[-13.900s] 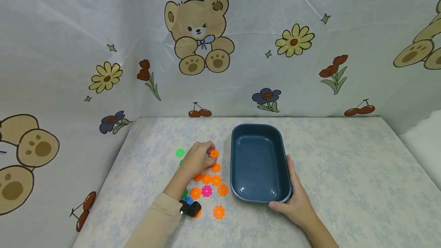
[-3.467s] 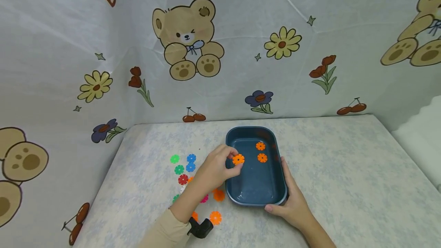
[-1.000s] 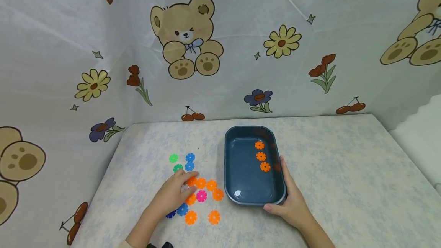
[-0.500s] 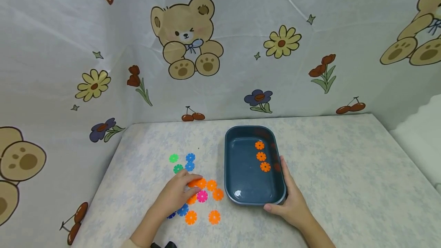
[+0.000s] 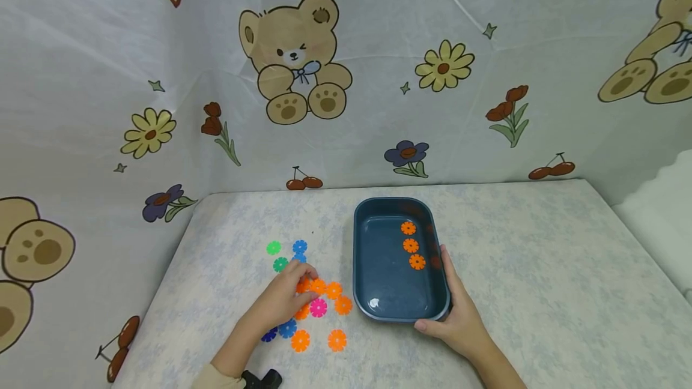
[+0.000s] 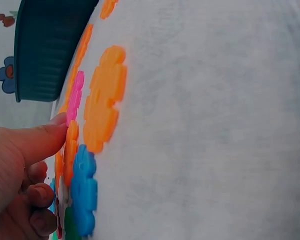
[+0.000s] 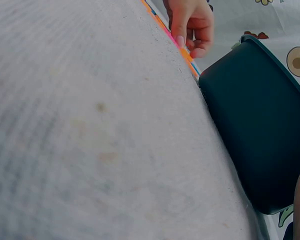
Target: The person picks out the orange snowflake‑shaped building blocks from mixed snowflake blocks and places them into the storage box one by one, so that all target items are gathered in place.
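Note:
My left hand (image 5: pixel 285 294) is low over the scattered plastic snowflake discs. Its thumb and forefinger pinch the edges of an orange snowflake disc (image 5: pixel 318 287), which lies in line with the others on the table. In the left wrist view the thumb (image 6: pixel 42 142) reaches the discs and the other fingers are curled beneath it. My right hand (image 5: pixel 456 311) holds the dark blue plastic box (image 5: pixel 400 299) at its near right corner, thumb on the front and fingers along the side. Three orange discs (image 5: pixel 411 245) lie in a row inside the box.
A pink disc (image 5: pixel 318 308), green discs (image 5: pixel 274 248), blue discs (image 5: pixel 288 328) and more orange discs (image 5: pixel 337 340) lie around the left hand. Some are hidden under it. A bear-print cloth (image 5: pixel 373 155) rises behind the pale table (image 5: pixel 540 269).
Since several seconds ago, a third orange disc has gone from the left hand into the box. That hand came back to the loose discs, and its fingertips have closed in. The right hand stays put.

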Motion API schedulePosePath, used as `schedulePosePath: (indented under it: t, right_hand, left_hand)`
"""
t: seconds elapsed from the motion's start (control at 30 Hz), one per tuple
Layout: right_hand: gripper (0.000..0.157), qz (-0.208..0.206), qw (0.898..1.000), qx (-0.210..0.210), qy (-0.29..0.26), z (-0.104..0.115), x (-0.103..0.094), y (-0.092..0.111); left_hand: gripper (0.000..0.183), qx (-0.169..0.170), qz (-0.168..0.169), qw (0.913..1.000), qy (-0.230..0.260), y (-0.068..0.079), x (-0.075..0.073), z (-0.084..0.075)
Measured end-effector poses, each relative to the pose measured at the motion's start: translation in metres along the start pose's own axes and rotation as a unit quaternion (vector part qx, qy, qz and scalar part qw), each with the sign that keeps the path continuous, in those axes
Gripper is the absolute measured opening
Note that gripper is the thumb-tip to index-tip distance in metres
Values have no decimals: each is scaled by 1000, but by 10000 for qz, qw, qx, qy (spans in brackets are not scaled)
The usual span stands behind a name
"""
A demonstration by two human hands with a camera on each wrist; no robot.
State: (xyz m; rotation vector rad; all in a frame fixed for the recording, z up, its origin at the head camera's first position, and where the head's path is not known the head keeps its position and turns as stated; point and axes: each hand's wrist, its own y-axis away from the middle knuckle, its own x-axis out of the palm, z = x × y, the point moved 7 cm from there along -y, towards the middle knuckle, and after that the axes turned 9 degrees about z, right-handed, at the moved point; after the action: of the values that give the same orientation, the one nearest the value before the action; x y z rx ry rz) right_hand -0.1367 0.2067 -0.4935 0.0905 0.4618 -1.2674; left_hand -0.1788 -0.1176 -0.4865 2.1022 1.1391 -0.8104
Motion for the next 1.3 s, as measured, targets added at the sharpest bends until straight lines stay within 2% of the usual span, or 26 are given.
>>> schedulePosePath:
  t: [0.27, 0.43, 0.57, 0.73, 0.97, 1.1, 1.3]
  right_hand:
    - [141, -21, 10000, 14, 51, -1, 0, 0]
    - [141, -18, 10000, 15, 31, 0, 0, 0]
    - [140, -14, 10000, -4, 39, 0, 0, 0]
    - [140, -33, 10000, -1, 90, 1, -1, 0]
    - [141, -32, 10000, -29, 76, 2, -1, 0]
    - [141, -39, 10000, -20, 85, 2, -1, 0]
    - [141, -30, 10000, 5, 87, 1, 0, 1]
  left_hand:
    - [25, -24, -48, 9999, 108, -3, -2, -3]
    - [24, 77, 1, 9998, 180, -9, -1, -6]
    - [24, 189, -22, 9998, -3, -12, -1, -8]
    - [27, 162, -60, 9994, -314, -15, -2, -8]
    - [31, 97, -33, 9999, -88, -16, -3, -6]
    - [30, -21, -172, 9998, 39, -15, -6, -4]
    - [29, -298, -582, 9969, 433, -11, -18, -3]
